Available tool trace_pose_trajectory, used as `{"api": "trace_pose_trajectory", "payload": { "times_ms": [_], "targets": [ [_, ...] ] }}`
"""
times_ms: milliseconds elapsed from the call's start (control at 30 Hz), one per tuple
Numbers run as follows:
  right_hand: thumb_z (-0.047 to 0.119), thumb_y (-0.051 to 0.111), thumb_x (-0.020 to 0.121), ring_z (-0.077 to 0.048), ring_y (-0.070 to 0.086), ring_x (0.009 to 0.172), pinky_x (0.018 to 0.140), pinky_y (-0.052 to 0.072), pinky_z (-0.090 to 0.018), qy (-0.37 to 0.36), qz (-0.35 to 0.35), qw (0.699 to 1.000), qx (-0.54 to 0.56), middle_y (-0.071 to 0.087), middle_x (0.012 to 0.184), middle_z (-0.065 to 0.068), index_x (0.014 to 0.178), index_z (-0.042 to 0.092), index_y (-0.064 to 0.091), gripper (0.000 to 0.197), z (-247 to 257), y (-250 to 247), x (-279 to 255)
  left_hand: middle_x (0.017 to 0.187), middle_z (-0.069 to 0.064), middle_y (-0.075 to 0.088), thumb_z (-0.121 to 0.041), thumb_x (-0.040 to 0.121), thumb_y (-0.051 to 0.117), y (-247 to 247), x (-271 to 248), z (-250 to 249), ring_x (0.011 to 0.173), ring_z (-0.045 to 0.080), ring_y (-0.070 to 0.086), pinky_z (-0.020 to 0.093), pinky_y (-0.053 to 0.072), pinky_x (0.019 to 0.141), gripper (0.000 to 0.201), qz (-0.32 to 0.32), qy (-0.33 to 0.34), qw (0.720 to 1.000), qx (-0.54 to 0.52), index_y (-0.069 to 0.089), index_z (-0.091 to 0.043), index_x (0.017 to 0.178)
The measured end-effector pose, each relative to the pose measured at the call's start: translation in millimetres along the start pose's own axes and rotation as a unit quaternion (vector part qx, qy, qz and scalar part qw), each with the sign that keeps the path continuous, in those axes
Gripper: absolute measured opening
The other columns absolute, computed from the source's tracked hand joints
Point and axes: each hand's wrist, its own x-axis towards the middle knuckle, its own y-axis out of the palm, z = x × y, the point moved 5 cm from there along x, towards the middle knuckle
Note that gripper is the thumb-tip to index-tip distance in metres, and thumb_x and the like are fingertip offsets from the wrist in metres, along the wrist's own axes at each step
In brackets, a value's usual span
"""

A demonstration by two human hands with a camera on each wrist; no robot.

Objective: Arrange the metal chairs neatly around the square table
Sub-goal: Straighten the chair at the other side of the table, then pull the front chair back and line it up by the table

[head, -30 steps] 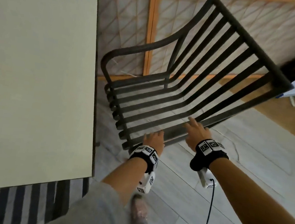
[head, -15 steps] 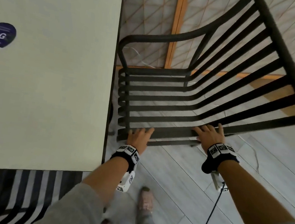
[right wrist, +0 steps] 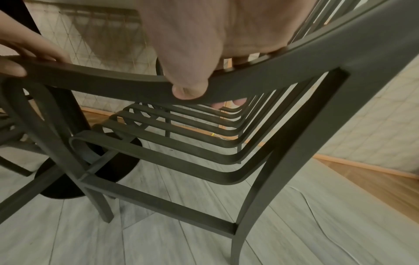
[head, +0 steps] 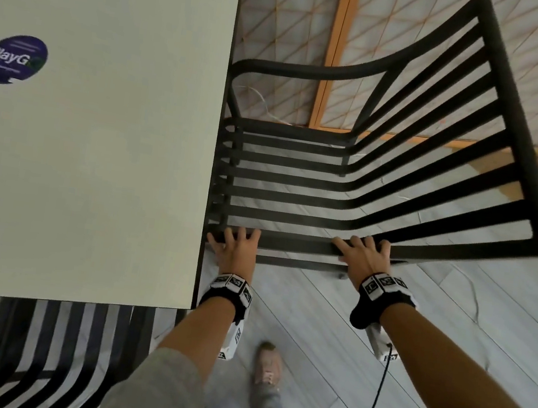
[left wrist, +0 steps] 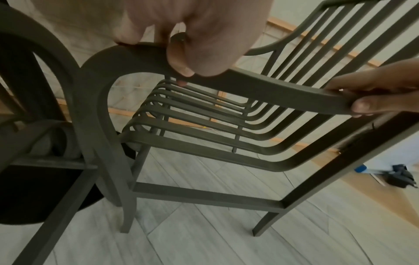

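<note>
Grey plank flooring [head: 327, 343] runs under you, with a lattice-patterned screen [head: 284, 33] in an orange wooden frame across the far side.

At your far left, the pale square table [head: 89, 144] fills most of the head view, and a round dark sticker [head: 13, 59] reading "ClayG" lies on its top. Below the table's near edge, the slats of a second chair [head: 60, 347] poke out from underneath. The wrist views show the table's dark round base [right wrist: 90, 170] standing on the floor.

Just right of the table stands the chair [head: 349, 187] you are handling, dark metal with slatted seat and back. Its seat front meets the table's right edge, its back rises to your right, and its legs look planted on the floor in the wrist views.

Your left hand [head: 237, 246] grips the near armrest [left wrist: 249, 84] at its front end, right beside the table edge; your fingers lie over the top of the bar and your thumb [left wrist: 181, 59] curls round it.

Farther right, your right hand [head: 363, 258] holds the same armrest near where it joins the back, fingers wrapped over the top, thumb [right wrist: 190, 87] pressed against the near face.

Both wrists carry black bands with white marker tiles. Your shoe [head: 267, 364] stands on the floor between your arms, and a black cable [head: 374, 402] hangs from your right wrist.
</note>
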Motion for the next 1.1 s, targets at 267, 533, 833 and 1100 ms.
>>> {"api": "trace_pose_trajectory", "payload": {
  "times_ms": [267, 533, 833, 1100],
  "targets": [
    [0.029, 0.048, 0.094, -0.034, 0.047, 0.116, 0.102, 0.028, -0.057, 0.006, -0.027, 1.000, 0.001, 0.058, 0.122, -0.006, 0.129, 0.033, 0.039, 0.036, 2.1, -16.2, 35.9, 0.136, 0.015, 0.049, 0.009, 0.089, 0.048, -13.9, 37.6, -5.1, 0.139, 0.040, 0.025, 0.074, 0.022, 0.107, 0.049, -0.014, -0.038, 0.999, -0.026, 0.050, -0.018, 0.130],
    [0.029, 0.049, 0.094, -0.032, 0.047, 0.117, 0.107, 0.025, -0.056, 0.001, -0.021, 1.000, -0.011, 0.058, 0.121, -0.004, 0.130, 0.034, 0.036, 0.039, 0.6, -1.8, 7.0, 0.144, 0.016, 0.039, 0.009, 0.090, 0.049, 1.6, -3.5, -5.2, 0.142, 0.044, 0.020, 0.076, 0.019, 0.107, 0.058, 0.016, -0.033, 0.999, -0.018, 0.042, -0.022, 0.140],
    [0.037, 0.055, 0.089, -0.033, 0.023, 0.142, 0.113, 0.023, -0.059, 0.006, -0.019, 0.994, 0.106, 0.027, 0.154, -0.004, 0.144, 0.037, 0.019, 0.066, 40.2, -9.2, -36.1, 0.162, 0.007, 0.010, -0.005, 0.084, 0.065, -5.0, -87.1, 6.9, 0.147, 0.039, 0.018, 0.063, 0.017, 0.114, 0.084, 0.060, 0.022, 0.997, 0.037, 0.021, -0.025, 0.152],
    [0.030, 0.057, 0.090, -0.032, 0.047, 0.127, 0.107, 0.041, -0.042, 0.057, -0.027, 0.958, 0.281, 0.037, 0.148, -0.013, 0.140, 0.019, 0.036, 0.055, 118.5, 0.9, -166.8, 0.128, 0.019, 0.059, -0.039, 0.096, 0.042, -130.3, -284.1, 71.5, 0.119, 0.035, 0.053, 0.054, 0.027, 0.111, 0.042, 0.391, 0.312, 0.863, 0.072, 0.055, -0.010, 0.124]
  ]
}}
